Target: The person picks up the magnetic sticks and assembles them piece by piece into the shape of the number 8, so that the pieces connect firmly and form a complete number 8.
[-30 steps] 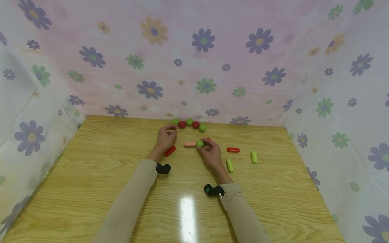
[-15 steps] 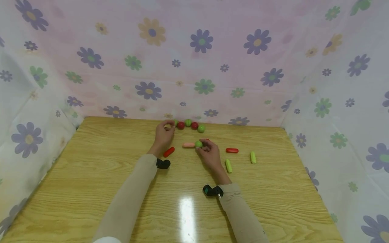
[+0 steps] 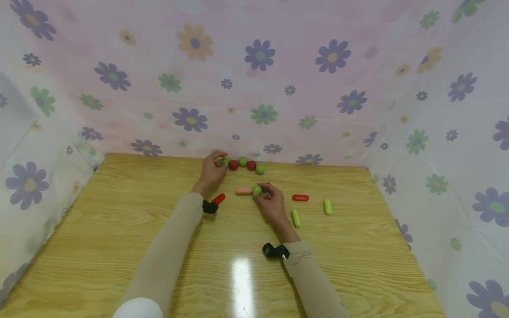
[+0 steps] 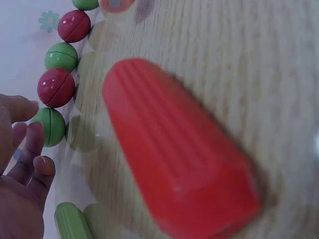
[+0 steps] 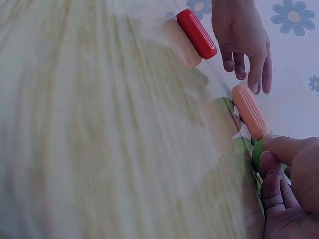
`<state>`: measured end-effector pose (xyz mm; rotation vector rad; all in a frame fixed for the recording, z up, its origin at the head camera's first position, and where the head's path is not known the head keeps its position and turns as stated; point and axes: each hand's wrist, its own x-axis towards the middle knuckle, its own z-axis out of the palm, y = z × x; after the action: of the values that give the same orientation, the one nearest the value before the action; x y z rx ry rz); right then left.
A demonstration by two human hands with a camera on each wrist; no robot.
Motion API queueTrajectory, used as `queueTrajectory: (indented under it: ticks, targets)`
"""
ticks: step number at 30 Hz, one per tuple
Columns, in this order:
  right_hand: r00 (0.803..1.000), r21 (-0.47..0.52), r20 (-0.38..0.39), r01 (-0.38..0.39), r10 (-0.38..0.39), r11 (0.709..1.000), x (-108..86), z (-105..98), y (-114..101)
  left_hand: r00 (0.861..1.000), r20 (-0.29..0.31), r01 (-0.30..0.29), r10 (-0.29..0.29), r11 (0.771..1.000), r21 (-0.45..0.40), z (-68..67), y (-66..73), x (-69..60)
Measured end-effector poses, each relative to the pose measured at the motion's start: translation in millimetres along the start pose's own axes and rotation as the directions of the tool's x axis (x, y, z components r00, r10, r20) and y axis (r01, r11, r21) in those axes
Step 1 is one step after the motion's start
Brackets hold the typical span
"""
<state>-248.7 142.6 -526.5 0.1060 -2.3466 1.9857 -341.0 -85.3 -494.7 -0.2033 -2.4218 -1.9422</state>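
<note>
My left hand (image 3: 212, 171) is at the left end of a curved row of balls at the table's back. Its fingers reach round the end green ball (image 4: 54, 127), but a firm grip on it does not show. My right hand (image 3: 272, 203) pinches another green ball (image 3: 256, 190) between thumb and fingers. A peach ridged stick (image 3: 243, 191) meets that ball on its left side. Beneath my left wrist lies a red ridged stick (image 4: 174, 149). In the left wrist view a green stick (image 4: 72, 221) lies near the left hand, hidden in the head view.
Right of my right hand lie a red stick (image 3: 300, 198) and two lime sticks (image 3: 296, 218). Another red piece (image 3: 268, 184) is mostly hidden behind the right fingers. A flowered cloth (image 3: 254, 88) rises at the table's back edge, close behind the balls.
My left hand has moved back to the end green ball, its fingers now round it. The right hand stays on its ball with the peach stick. The head view has shifted slightly.
</note>
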Motion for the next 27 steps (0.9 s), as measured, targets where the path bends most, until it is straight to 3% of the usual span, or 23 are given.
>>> queueTrajectory:
  ticks: [5,11,21,27]
  targets:
    - [1.000,-0.015,-0.007,-0.002,0.001,1.000,-1.5,1,1,1.000,0.015,-0.007,0.005,0.992,0.124,-1.3,0.7,7.5]
    - [1.000,0.003,-0.005,0.014,-0.014,1.000,-1.6,0,0,0.998,-0.015,-0.062,0.068,0.965,0.255,-3.0,1.7,11.1]
    - [1.000,-0.011,0.000,0.002,-0.002,1.000,-1.8,0,-2,0.996,-0.040,-0.061,0.077,0.945,0.321,-8.8,1.7,5.9]
    - [1.000,-0.019,0.023,0.020,-0.019,1.000,-7.8,-2,-22,0.998,-0.024,-0.046,0.057,0.937,0.346,-12.5,-0.7,2.6]
